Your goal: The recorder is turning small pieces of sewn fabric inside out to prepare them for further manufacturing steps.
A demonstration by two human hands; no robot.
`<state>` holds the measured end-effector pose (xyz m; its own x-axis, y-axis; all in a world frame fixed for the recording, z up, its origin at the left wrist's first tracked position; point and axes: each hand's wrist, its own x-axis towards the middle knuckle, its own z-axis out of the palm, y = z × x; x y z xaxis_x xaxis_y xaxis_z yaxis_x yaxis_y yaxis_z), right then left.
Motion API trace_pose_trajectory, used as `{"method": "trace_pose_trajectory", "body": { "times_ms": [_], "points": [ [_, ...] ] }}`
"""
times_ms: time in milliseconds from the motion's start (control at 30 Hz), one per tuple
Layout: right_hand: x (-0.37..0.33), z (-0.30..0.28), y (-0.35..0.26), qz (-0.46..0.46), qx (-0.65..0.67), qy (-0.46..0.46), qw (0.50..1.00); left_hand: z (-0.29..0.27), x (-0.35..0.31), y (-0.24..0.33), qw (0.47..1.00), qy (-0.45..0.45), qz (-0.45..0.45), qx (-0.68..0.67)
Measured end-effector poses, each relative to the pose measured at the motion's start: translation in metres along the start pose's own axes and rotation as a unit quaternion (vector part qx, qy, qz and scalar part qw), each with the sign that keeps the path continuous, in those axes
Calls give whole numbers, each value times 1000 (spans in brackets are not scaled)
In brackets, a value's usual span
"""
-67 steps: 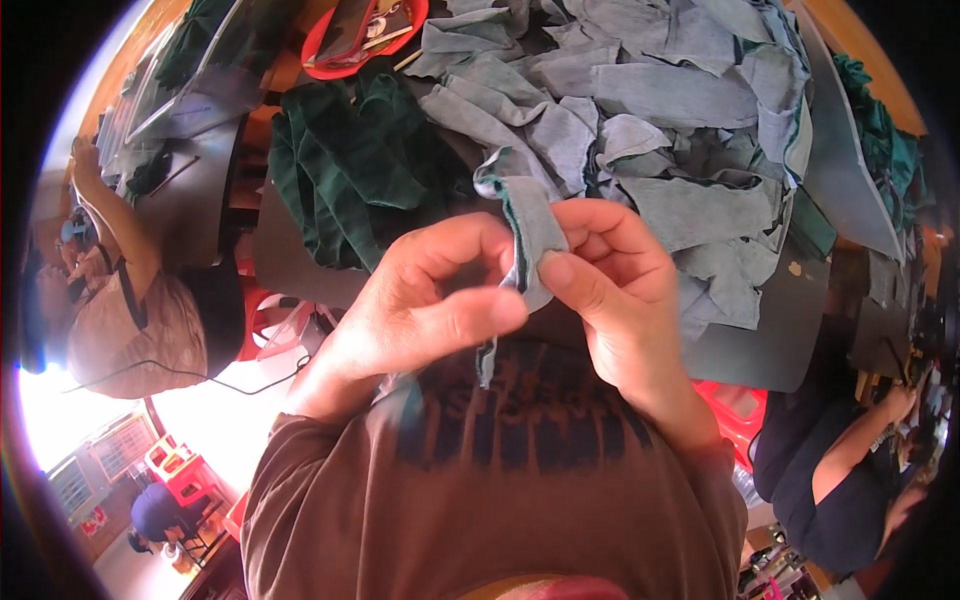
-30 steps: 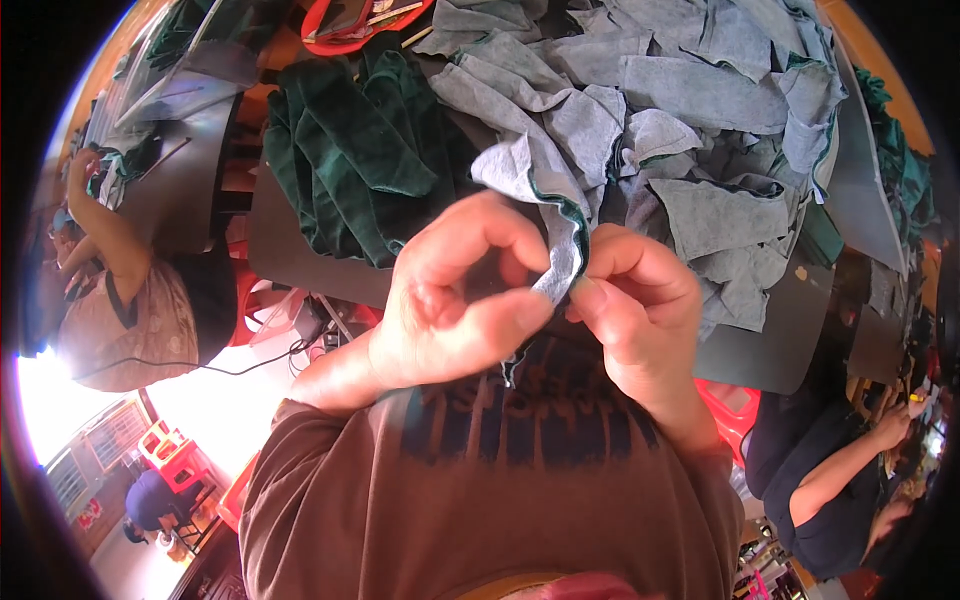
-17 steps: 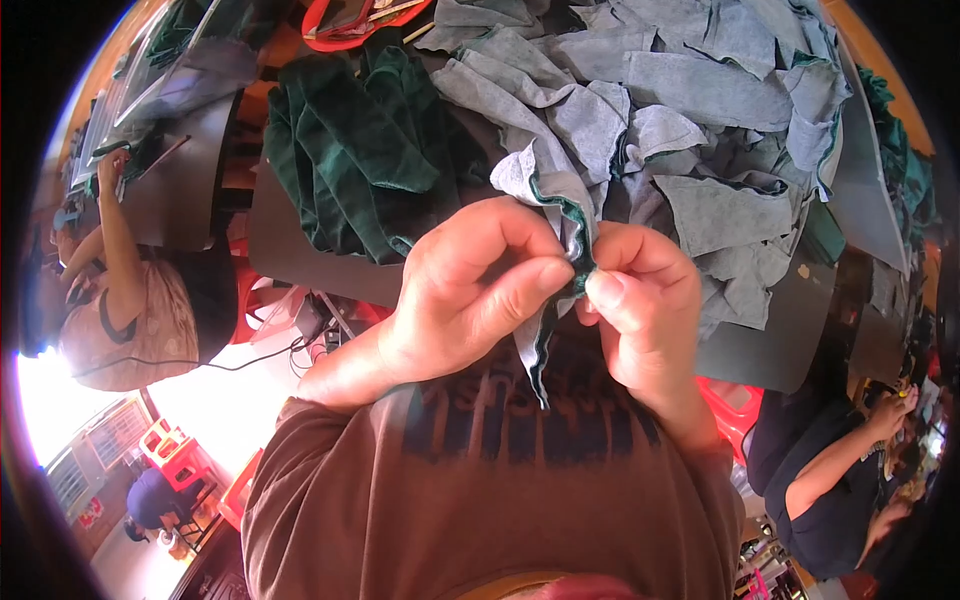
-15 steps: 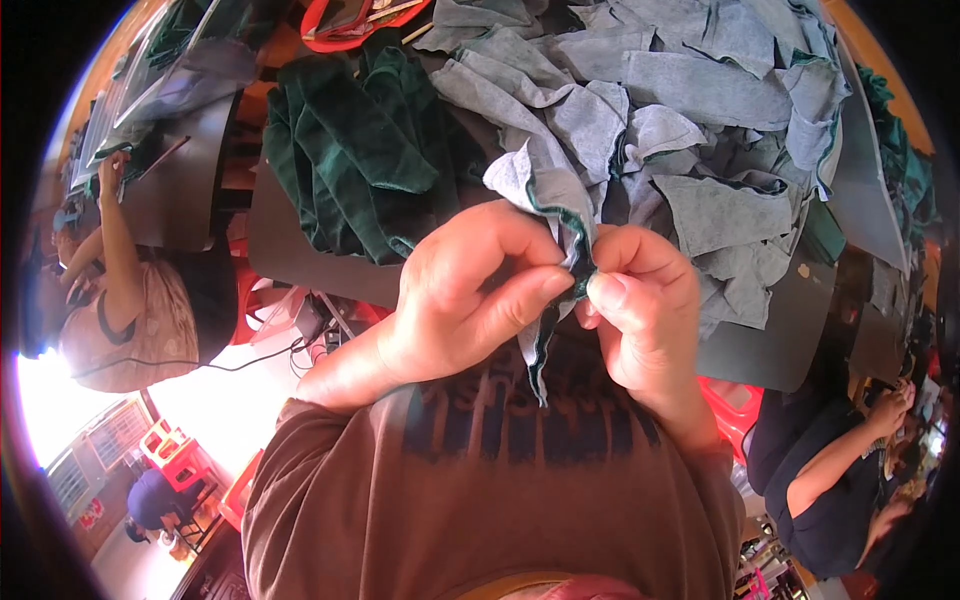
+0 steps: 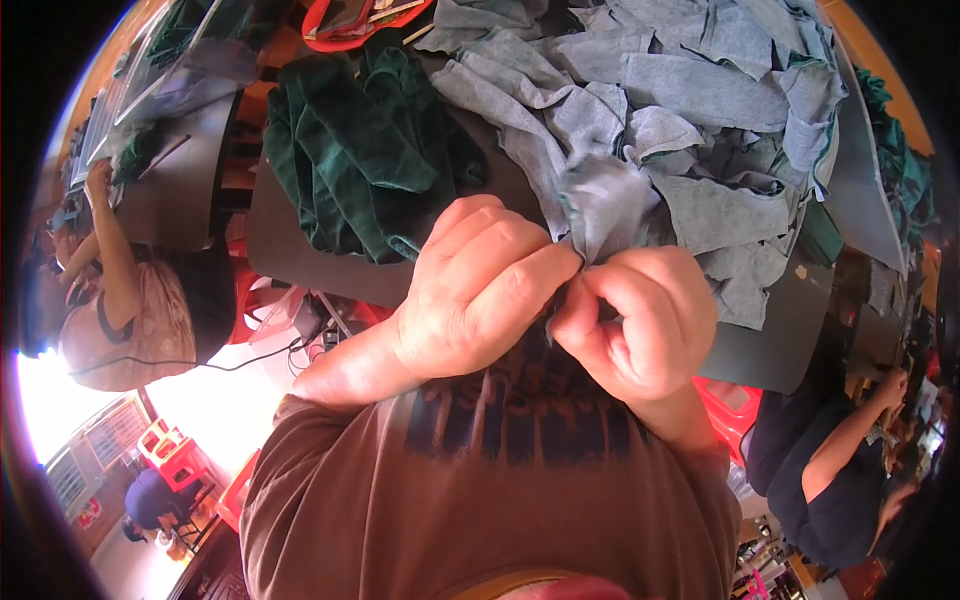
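Between my two hands, in front of my chest, is a small grey cloth piece (image 5: 603, 208) with a dark green underside, its upper part blurred by motion. My left hand (image 5: 480, 285) is closed, thumb and forefinger pinching the cloth's lower edge. Right beside it my right hand (image 5: 645, 315) is curled, its fingertips pinching the same edge; the fingertips nearly meet. Most of the pinched part is hidden by the fingers. Beyond my right hand lies a heap of grey cloth pieces (image 5: 705, 90). A pile of dark green cloth (image 5: 350, 150) sits beyond my left hand.
A dark table (image 5: 760, 350) carries both piles. At its far side stands a red tray (image 5: 335, 38) with small items. Red plastic stools (image 5: 725, 415) are near the table. One person (image 5: 130, 320) works at the left, another (image 5: 820, 470) at the right. A black cable (image 5: 230, 368) hangs at left.
Both hands have turned, the backs of the fingers now showing more. The cloth piece has swung up and to the right, and its hanging lower tip is no longer visible.
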<state>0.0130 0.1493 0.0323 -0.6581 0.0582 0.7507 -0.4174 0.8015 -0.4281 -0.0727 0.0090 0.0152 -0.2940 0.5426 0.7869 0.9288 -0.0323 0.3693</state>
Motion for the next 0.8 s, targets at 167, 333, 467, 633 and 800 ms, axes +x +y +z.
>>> {"method": "trace_pose_trajectory", "body": {
  "times_ms": [167, 333, 467, 633, 800],
  "points": [
    [0, -4, -6, 128, 166, -16, 978, -1, -2, 4, 993, 37, -62, -92],
    [3, -12, -16, 504, 550, -2, 666, -10, -3, 18, 853, 48, -333, -400],
    [3, -13, -18, 512, 560, -6, 652, -14, 2, 17, 683, 58, -419, -596],
    [4, -10, -19, 478, 544, 1, 690, -20, 5, 2, 951, -40, -143, -272],
    [7, -8, -17, 370, 488, -23, 790, -9, -2, 1, 980, 22, -69, -185]
  ]
}}
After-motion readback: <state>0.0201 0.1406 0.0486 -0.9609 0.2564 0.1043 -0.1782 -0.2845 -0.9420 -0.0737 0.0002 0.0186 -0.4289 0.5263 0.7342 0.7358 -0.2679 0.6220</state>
